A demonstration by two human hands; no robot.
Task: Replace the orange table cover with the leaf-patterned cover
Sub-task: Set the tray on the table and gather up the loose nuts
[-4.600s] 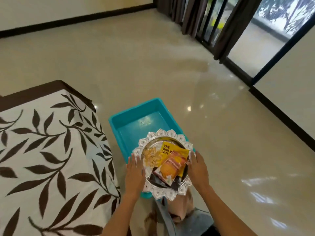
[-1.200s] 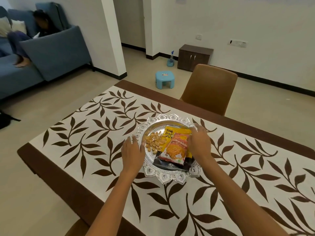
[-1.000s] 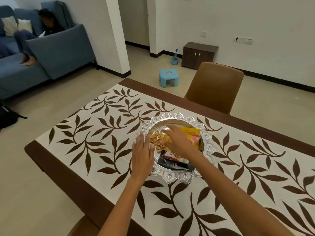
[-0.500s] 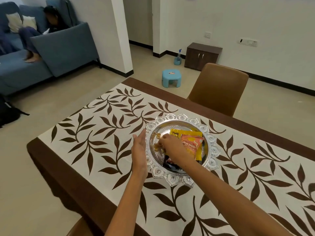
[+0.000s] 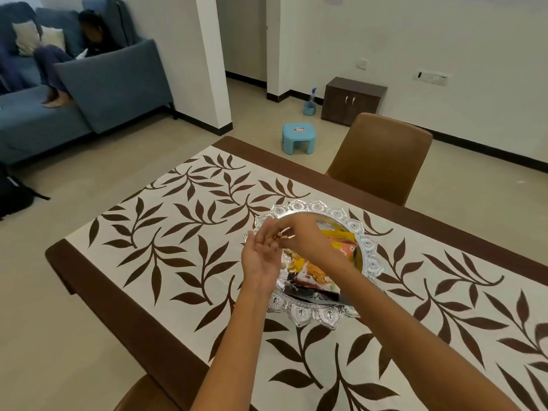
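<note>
The white cover with brown leaves (image 5: pixel 178 232) lies flat over the dark wooden table (image 5: pixel 98 292). No orange cover is in view. An ornate silver tray (image 5: pixel 314 314) stands on the cover and holds snack packets (image 5: pixel 341 241) and loose nuts. My left hand (image 5: pixel 261 256) hovers palm up over the tray's left rim, fingers relaxed. Just above that palm, my right hand (image 5: pixel 299 235) pinches a few small brown nuts (image 5: pixel 283 234) in its fingertips.
A brown chair (image 5: pixel 379 155) stands at the table's far side and another chair (image 5: pixel 142 396) at the near edge. Beyond are a blue stool (image 5: pixel 297 138), a spray bottle (image 5: pixel 310 103) and a low cabinet (image 5: pixel 353 99). A person sits on the blue sofa (image 5: pixel 112 81) at the far left.
I carried the tray from the blue tub to the covered table and let go. My right hand picked nuts from the tray; my left hand turned palm up under it.
</note>
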